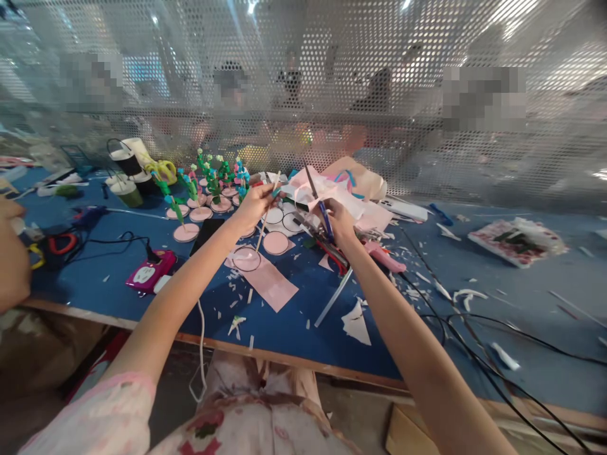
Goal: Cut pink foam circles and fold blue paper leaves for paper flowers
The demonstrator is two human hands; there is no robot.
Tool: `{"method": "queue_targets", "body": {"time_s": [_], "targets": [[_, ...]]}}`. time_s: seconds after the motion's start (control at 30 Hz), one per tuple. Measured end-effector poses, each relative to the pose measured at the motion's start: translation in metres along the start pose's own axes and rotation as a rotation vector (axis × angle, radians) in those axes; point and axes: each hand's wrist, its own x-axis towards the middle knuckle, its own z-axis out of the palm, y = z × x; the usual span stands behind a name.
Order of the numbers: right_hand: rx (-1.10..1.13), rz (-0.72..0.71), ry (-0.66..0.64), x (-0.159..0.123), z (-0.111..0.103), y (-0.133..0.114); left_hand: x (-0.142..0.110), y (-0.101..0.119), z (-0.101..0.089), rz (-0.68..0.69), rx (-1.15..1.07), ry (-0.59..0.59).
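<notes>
My left hand (256, 203) is closed on a thin pale stick (263, 224) that slants down toward a clear ring (246, 259) lying on a pink paper strip (268, 281). My right hand (339, 221) grips blue-handled scissors (318, 199), whose blades point up and away. Both hands hover over the blue table (294, 328), close to several pink discs (275, 242) and small green and blue craft flowers (213, 180) standing on round bases.
A pink glue gun (384, 258), a magenta device (150, 272) with a black cable, a dark phone (207, 235), rolls and cups (128, 174), paper scraps and black cables (474, 328) lie about. A perforated screen (332, 95) stands behind the table. Another person's hand (12, 253) is at the left edge.
</notes>
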Motion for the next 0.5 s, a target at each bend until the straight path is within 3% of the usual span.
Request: {"method": "queue_targets", "body": {"time_s": [0.17, 0.23, 0.4, 0.5], "targets": [[-0.663, -0.045, 0.071, -0.006, -0.007, -0.004, -0.006, 0.005, 0.000, -0.038, 0.008, 0.023], [-0.803, -0.069, 0.080, -0.008, -0.010, -0.006, -0.008, 0.009, -0.001, -0.026, 0.020, 0.047], [-0.726, 0.023, 0.124, -0.005, -0.016, -0.004, -0.010, 0.017, -0.002, 0.020, -0.037, 0.084], [-0.437, 0.162, 0.110, 0.000, -0.012, 0.004, -0.008, 0.015, -0.003, 0.085, -0.074, 0.072]]}}
